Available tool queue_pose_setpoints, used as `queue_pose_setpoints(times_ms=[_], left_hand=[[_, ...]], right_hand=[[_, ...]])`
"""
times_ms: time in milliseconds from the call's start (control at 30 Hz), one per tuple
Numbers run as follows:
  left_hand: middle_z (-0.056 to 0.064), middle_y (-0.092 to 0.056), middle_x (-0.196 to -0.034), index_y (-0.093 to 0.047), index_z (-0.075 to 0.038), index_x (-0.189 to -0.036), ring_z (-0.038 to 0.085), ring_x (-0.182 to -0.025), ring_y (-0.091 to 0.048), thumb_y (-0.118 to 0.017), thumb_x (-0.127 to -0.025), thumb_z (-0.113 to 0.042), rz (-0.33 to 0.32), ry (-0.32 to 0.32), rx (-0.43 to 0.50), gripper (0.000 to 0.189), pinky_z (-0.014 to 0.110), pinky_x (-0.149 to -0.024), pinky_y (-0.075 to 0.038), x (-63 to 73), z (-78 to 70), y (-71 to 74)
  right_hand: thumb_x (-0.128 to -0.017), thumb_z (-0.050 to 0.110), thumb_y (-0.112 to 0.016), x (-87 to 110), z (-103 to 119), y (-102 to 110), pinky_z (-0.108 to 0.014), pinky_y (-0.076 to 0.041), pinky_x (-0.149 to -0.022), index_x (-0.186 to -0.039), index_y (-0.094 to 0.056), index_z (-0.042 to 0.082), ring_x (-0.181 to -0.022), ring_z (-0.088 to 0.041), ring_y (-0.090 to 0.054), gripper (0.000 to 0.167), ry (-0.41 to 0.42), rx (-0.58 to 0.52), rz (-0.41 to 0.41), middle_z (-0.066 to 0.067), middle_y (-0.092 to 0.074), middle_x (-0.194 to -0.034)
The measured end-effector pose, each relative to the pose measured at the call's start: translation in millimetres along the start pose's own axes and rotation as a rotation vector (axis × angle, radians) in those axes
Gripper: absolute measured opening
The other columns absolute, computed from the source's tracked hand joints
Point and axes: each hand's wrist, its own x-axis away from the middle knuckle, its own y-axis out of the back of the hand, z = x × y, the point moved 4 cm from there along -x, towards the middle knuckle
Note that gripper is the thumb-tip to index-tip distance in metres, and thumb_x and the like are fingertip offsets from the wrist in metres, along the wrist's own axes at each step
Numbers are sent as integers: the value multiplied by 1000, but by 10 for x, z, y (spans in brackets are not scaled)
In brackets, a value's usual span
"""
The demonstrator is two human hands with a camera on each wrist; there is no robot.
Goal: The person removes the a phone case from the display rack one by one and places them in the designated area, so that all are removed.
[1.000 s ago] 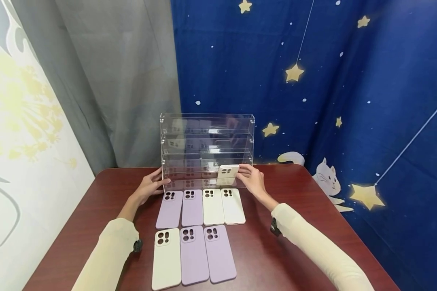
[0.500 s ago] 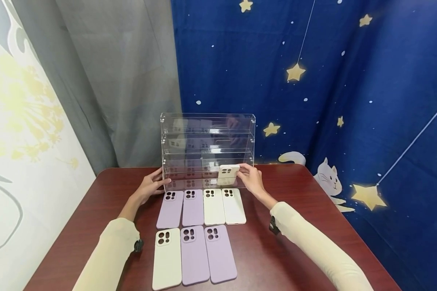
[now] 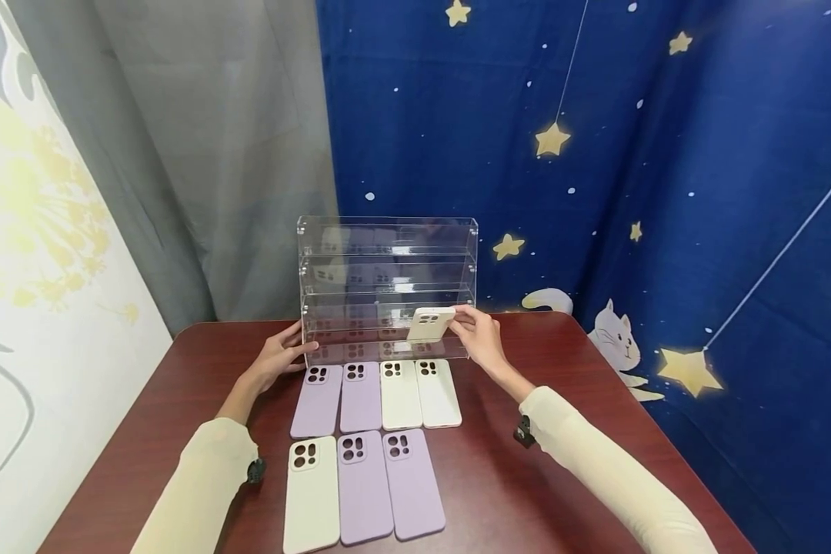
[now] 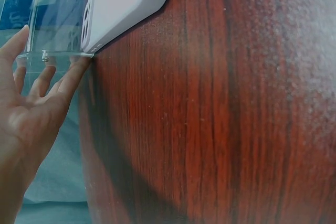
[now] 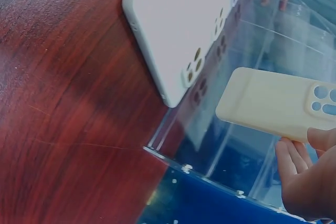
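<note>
My right hand [image 3: 481, 337] pinches a cream phone case [image 5: 273, 100] by its camera end, thumb on one side and fingers on the other. In the head view the case leans back, low at the right part of a clear acrylic display rack [image 3: 388, 277]. My left hand [image 3: 277, 360] touches the rack's left side; in the left wrist view its fingers are fairly straight, fingertips at the side edge and thumb reaching over the front. Before the rack lie purple cases [image 3: 316, 404] and cream cases [image 3: 439, 396] in a row, camera cutouts toward the rack.
A nearer row holds a cream case [image 3: 312, 496] and two purple cases [image 3: 365, 492]. All lie on a dark red wooden table [image 3: 512, 462]. Grey curtain [image 3: 235, 154] and blue star-patterned curtain [image 3: 595, 192] hang behind the rack.
The held cream case has risen slightly and tilts further back, with my right hand lifting along with it. My left hand stays at the rack. The head view has shifted slightly.
</note>
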Motion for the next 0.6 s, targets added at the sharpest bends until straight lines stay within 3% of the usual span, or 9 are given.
queue_pose_setpoints(times_ms=[300, 600], left_hand=[[20, -29, -167, -15, -19, -168, 42, -138, -50, -74, -98, -25, 4, -3, -13, 92, 57, -107, -50, 34, -20, -8], [20, -27, -168, -14, -21, -168, 42, -140, -48, -70, -102, -19, 11, -1, 2, 87, 57, -108, -48, 58, -30, -16]], right_hand=[[-92, 8, -79, 53, 226, 182, -41, -64, -86, -120, -75, 1, -102, -30, -76, 28, 26, 22, 13, -19, -77, -110], [-93, 14, -80, 127, 356, 367, -46, -63, -89, -122, -74, 2, -102, -30, -76, 32, 44, 46, 25, -17, -78, -110]])
